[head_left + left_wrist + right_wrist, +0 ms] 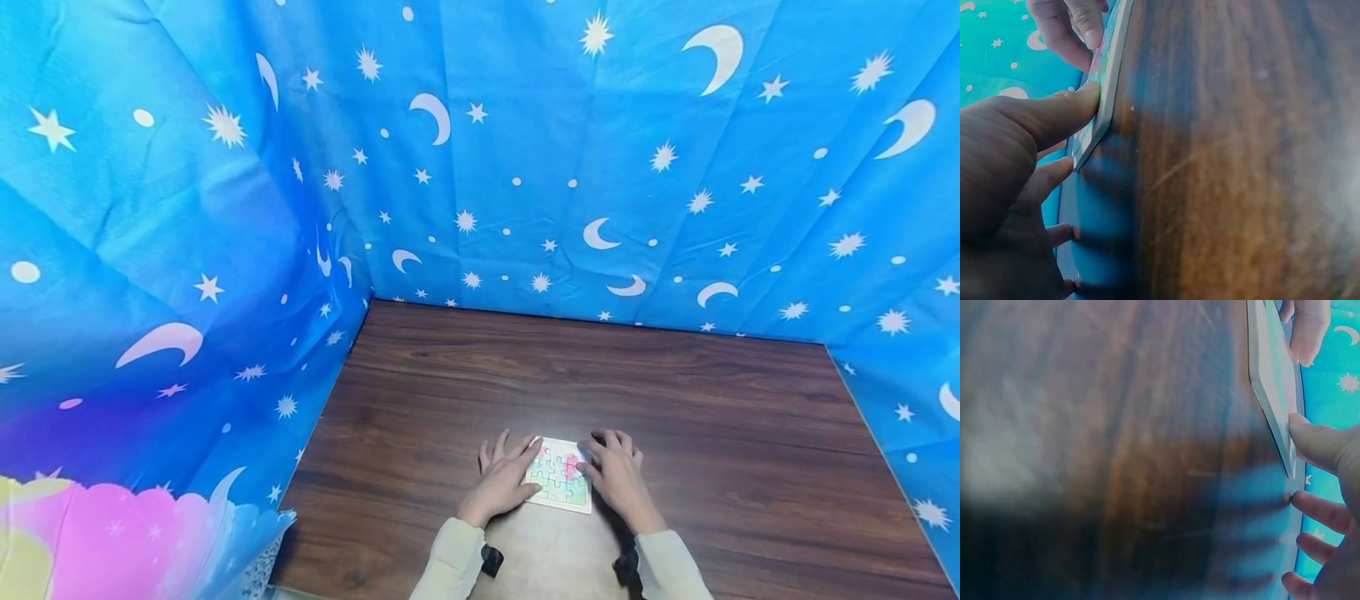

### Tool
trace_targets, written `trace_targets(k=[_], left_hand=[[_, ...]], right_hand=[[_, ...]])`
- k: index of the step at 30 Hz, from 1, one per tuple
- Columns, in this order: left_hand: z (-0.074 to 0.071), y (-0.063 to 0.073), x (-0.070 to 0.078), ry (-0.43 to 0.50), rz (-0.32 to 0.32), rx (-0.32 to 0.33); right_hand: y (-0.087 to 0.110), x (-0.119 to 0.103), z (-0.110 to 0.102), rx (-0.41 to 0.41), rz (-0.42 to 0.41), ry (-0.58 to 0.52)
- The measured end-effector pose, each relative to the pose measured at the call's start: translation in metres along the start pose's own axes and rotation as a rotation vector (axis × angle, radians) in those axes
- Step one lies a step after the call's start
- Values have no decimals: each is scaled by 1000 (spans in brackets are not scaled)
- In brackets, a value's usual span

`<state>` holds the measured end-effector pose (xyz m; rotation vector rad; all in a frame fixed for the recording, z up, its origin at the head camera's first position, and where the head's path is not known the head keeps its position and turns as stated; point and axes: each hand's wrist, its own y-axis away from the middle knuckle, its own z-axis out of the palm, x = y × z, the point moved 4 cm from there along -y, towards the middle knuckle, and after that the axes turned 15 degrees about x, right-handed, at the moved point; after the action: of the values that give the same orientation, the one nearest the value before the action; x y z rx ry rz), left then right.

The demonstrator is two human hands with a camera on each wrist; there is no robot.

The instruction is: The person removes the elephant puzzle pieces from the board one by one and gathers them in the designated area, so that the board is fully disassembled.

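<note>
A small square jigsaw puzzle (558, 483) in a pale frame lies flat on the wooden table, its pieces pink, green and light blue. At its left side my left hand (504, 477) rests with fingers spread. In the left wrist view, the left thumb (1079, 106) touches the puzzle's top and the index fingertip meets its edge. My right hand (618, 475) is at the opposite side. Its thumb (1316, 440) touches the puzzle's edge in the right wrist view, while the other fingers reach down to the tabletop. Part of the puzzle is hidden under the hands.
The dark brown wooden table (750, 450) extends behind and to both sides of the hands. Blue cloth (525, 142) with white moons and stars hangs along its back and sides. A black strap (491, 560) is on the left wrist, with another (626, 571) on the right.
</note>
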<state>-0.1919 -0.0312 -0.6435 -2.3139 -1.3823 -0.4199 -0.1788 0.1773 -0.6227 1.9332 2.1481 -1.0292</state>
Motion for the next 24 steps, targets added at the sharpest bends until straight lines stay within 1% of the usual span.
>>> trace_targets(k=[3,5,9,13,18,24], left_hand=[[0,2,1,-19,2,-13],[0,4,1,-18,3,-10],[0,6,1,4,-3,11],[0,4,1,21,-10,23],[1,0,2,35,-16,26],[0,-2,3,10,-4,45]], right_hand=[[0,-1,0,-10,-3,12],[0,-1,1,-20,-2,14],[0,-1,1,-31,27,2],[-3,0,0,-35,60,-14],[-8,0,-3,-64,92,-39],[-11,1,-4,-92,115,-44]])
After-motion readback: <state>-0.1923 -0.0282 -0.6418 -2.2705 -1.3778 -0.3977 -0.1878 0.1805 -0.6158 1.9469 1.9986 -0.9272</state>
